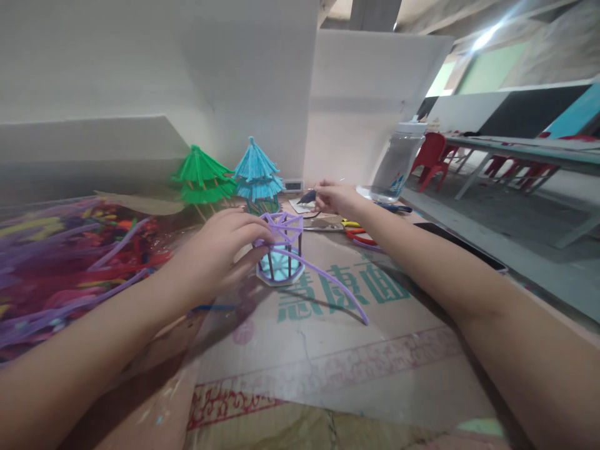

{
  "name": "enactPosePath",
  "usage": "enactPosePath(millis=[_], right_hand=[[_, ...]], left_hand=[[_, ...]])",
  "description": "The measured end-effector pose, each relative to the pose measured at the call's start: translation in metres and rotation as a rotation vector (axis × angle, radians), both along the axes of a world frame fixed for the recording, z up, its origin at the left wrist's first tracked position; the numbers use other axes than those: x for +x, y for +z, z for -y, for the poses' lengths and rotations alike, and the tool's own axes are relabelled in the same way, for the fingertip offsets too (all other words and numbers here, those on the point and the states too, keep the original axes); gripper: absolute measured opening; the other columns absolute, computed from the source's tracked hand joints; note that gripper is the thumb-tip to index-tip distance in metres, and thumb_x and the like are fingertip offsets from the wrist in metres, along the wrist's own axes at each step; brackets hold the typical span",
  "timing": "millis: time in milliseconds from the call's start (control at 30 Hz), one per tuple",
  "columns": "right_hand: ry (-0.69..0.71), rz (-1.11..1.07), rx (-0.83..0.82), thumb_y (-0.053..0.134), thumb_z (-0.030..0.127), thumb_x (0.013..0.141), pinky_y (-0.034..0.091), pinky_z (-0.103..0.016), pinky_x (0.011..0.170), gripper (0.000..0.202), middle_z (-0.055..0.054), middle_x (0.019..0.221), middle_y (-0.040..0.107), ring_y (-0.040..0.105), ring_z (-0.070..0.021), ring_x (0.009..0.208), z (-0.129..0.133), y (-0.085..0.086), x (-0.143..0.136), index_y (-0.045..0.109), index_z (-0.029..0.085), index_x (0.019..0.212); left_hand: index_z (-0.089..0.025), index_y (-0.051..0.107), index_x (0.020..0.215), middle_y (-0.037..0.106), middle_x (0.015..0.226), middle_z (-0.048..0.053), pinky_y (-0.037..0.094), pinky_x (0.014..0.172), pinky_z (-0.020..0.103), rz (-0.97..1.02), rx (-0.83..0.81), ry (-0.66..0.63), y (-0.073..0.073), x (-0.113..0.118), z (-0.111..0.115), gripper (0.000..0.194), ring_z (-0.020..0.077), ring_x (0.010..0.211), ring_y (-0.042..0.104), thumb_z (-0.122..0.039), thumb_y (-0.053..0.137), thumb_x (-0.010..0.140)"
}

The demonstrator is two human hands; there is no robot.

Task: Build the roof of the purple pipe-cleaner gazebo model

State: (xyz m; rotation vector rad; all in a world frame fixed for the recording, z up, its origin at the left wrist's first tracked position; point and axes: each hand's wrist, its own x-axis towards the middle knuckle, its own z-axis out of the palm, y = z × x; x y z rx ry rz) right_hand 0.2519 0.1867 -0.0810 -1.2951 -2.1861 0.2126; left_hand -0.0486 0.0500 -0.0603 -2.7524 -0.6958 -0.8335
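A small pavilion frame (280, 265) with brown posts, a pale blue base and purple edging stands on the cardboard. My left hand (229, 247) pinches its purple top edge from the left. From there a purple pipe cleaner (337, 282) trails down to the right across the board. Behind and to the right, my right hand (334, 199) has closed fingers on a dark, pointed tool (307, 198) with a cord, above a small white card. Two finished-looking roofs, one green (204, 178) and one light blue (257, 169), stand behind the frame.
Plastic-wrapped colourful pipe cleaners (70, 269) lie at the left. Scissors with red and yellow handles (360, 235), a clear bottle (398, 162) and a dark phone-like slab (462, 245) are at the right. White panels rise behind; red chairs (430, 159) stand beyond.
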Motion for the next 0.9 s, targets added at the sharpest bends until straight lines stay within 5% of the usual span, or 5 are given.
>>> enactPosePath(millis=[267,433,733,900], right_hand=[[0.091,0.466,0.073,0.074,0.033,0.083,0.045,-0.035,0.085,0.031,-0.016,0.124,0.071,0.066,-0.0298,0.105,-0.011,-0.004,0.0,0.076,0.018,0.11],[0.172,0.628,0.075,0.07,0.028,0.085,0.038,-0.031,0.073,0.029,-0.014,0.116,0.071,0.065,-0.0252,0.094,-0.025,-0.014,-0.012,0.078,0.019,0.112],[0.141,0.434,0.009,0.067,0.012,0.08,0.034,-0.029,0.069,0.012,-0.012,0.102,0.071,0.06,-0.022,0.088,-0.026,-0.018,-0.026,0.068,0.014,0.091],[0.1,0.113,-0.075,0.047,0.012,0.096,0.043,-0.026,0.068,0.01,-0.004,0.084,0.069,0.061,-0.0161,0.074,-0.007,-0.012,-0.033,0.054,0.018,0.099]], left_hand=[[-0.017,0.07,0.103,0.076,0.105,0.008,0.051,0.092,0.04,0.005,0.023,0.007,0.0,0.002,0.001,0.02,0.0247,0.101,0.068,-0.027,0.052,0.101],[-0.017,0.069,0.102,0.076,0.106,0.009,0.051,0.092,0.04,-0.004,0.023,0.018,0.0,0.002,0.001,0.021,0.0248,0.102,0.068,-0.028,0.051,0.102],[-0.017,0.07,0.103,0.076,0.107,0.01,0.052,0.091,0.042,-0.005,0.025,0.017,0.0,0.0,0.001,0.023,0.0261,0.102,0.069,-0.03,0.051,0.102],[-0.018,0.07,0.102,0.076,0.107,0.009,0.053,0.093,0.042,-0.006,0.012,0.038,0.0,0.001,0.002,0.024,0.0254,0.103,0.069,-0.03,0.049,0.102]])
